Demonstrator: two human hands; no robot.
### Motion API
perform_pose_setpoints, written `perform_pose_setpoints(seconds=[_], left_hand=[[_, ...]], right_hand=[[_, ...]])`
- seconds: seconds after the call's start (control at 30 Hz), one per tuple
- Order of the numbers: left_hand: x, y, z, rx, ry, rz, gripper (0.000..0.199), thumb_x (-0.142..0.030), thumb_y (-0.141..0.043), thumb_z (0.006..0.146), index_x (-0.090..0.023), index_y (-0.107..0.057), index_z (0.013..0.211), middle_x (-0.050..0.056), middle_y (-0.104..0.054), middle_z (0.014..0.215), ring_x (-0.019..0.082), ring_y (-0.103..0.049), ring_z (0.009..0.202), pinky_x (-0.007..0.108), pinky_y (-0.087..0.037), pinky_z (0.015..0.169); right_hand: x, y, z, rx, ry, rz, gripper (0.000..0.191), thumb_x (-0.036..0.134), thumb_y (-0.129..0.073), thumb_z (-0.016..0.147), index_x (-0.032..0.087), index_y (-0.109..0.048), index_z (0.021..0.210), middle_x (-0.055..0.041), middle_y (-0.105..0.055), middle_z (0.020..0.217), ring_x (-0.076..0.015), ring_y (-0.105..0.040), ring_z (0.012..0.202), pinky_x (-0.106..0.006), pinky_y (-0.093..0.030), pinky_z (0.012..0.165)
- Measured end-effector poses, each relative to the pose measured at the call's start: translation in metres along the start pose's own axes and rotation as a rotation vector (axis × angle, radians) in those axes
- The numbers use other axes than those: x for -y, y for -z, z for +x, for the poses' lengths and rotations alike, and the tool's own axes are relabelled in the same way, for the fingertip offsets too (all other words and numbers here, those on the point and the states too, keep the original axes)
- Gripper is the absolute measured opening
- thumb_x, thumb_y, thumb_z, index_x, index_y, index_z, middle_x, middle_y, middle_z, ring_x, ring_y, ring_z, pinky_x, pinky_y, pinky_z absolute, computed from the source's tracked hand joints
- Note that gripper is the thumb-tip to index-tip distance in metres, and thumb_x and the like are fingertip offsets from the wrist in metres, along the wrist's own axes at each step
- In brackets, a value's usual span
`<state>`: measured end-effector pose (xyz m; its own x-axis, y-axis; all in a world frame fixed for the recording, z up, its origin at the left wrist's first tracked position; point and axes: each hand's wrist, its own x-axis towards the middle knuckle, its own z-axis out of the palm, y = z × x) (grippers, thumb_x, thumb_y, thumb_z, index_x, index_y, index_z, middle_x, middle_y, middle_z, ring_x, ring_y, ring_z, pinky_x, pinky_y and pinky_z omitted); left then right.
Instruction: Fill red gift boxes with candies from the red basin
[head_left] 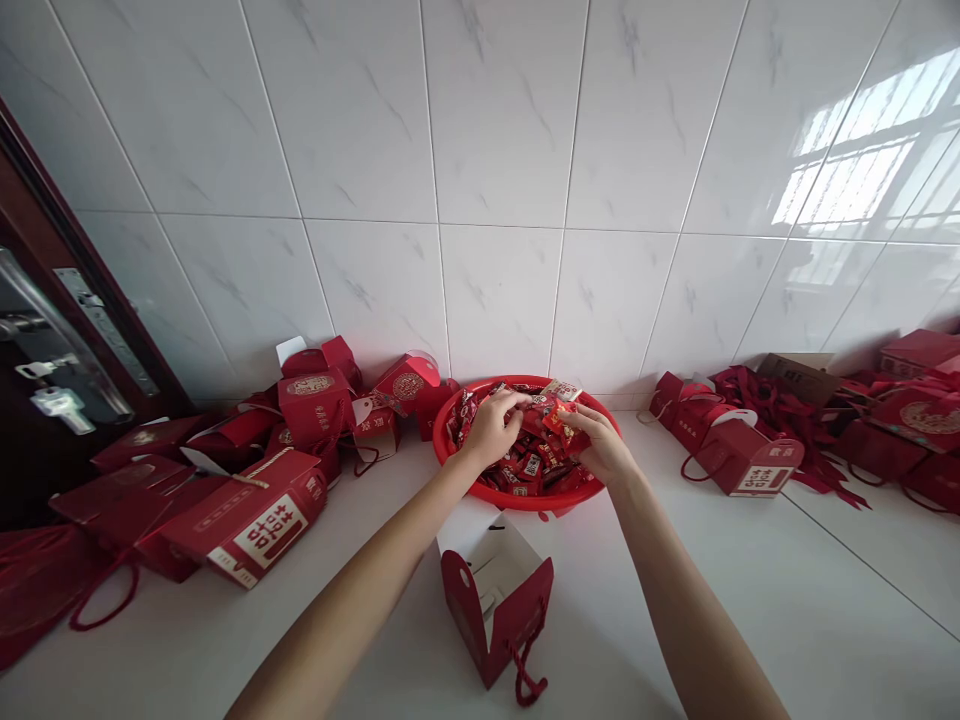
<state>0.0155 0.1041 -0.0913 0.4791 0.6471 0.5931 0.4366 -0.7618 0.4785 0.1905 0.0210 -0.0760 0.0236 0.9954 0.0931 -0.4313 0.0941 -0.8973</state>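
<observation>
A red plastic basin [442,462] full of wrapped candies [532,466] stands against the tiled wall. My right hand [606,447] is over its right side, its fingers pinching a shiny red and orange wrapped candy [559,418]. Over the left part of the basin is my left hand [493,428], its fingers curled and pointing right; what they hold, if anything, is hard to see. In front of the basin, between my forearms, sits an open red gift box [517,612] with a white inside and a red rope handle [529,680].
Many red gift boxes [259,515] with rope handles are piled on the left. More boxes [754,458] and dark red ribbons [750,388] lie on the right. At the far left is a dark door with keys [64,408] in its lock.
</observation>
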Motion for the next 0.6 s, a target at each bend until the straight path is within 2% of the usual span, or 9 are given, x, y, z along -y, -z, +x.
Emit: perform_pose_setpoints(seconds=[0.13,0.23,0.47,0.6], left_hand=[[0.0028,-0.002,-0.0043,0.265,0.078,0.044,0.024,-0.009,-0.059,0.08,-0.021,-0.079,0.088,0.002,-0.079,0.089,0.02,-0.074,0.085,0.03,-0.059,0.082],[0.0028,-0.0037,-0.0078,0.424,0.117,0.086,0.018,-0.013,-0.068,0.073,-0.022,-0.078,0.084,0.002,-0.08,0.088,0.021,-0.074,0.082,0.026,-0.057,0.075],[-0.0001,-0.0031,-0.0091,0.528,0.211,0.179,0.034,-0.002,-0.061,0.067,-0.021,-0.078,0.09,0.007,-0.08,0.1,0.024,-0.074,0.092,0.029,-0.054,0.08],[0.0007,-0.0036,-0.0069,0.539,0.253,0.202,0.039,-0.001,-0.055,0.07,-0.021,-0.079,0.093,0.007,-0.08,0.103,0.023,-0.074,0.095,0.029,-0.054,0.083]], right_hand=[[0.0003,-0.0018,0.0014,-0.057,0.026,0.04,0.027,0.033,-0.091,0.057,0.021,-0.076,0.077,-0.0039,-0.078,0.082,-0.0218,-0.073,0.079,-0.027,-0.057,0.064],[-0.001,-0.0012,0.003,-0.068,0.037,0.065,0.024,0.032,-0.089,0.059,0.022,-0.075,0.075,-0.0027,-0.077,0.08,-0.0224,-0.073,0.079,-0.027,-0.058,0.064],[-0.0057,0.0049,0.0053,-0.093,0.099,0.081,0.019,0.033,-0.086,0.066,0.024,-0.076,0.08,-0.0017,-0.078,0.084,-0.0215,-0.072,0.08,-0.029,-0.058,0.07],[-0.0042,0.0038,0.004,-0.108,0.08,0.087,0.019,0.031,-0.087,0.064,0.023,-0.072,0.071,-0.0003,-0.076,0.079,-0.0187,-0.07,0.074,-0.026,-0.054,0.062]])
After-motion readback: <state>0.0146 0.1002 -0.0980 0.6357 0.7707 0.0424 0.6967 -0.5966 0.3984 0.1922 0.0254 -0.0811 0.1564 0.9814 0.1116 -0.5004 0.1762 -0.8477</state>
